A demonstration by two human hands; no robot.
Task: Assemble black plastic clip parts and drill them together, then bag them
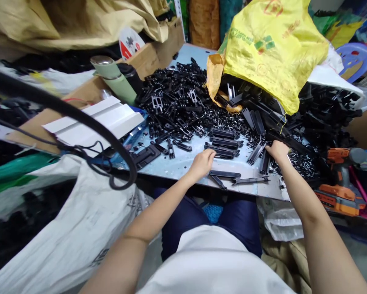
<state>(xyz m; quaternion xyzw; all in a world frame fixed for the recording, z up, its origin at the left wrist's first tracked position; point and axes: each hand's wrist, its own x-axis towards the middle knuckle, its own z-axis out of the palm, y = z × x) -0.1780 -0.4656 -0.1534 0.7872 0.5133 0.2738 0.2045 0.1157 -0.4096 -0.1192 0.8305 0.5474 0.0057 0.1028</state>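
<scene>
Two bare forearms reach over the front edge of the blue-topped table, a bare strip of surface lying left of the left hand. Down at the left, a white woven sack gapes around dark, jumbled pieces. Loose black strips sit near the table edge, between the arms. And the left hand: fingers curled together against the near end of a row of long black parts; whether they grip one, I cannot tell. Over to the right hand, fingertips bunched beside slim black pieces, any hold hidden; an orange-and-grey drill crowds that side. Farther in, a heap of small black parts, some slotted, spreads toward the crinkled yellow bag, its mouth spilling long forked pieces. Left of the heap leans a smooth, pale-green flask.
</scene>
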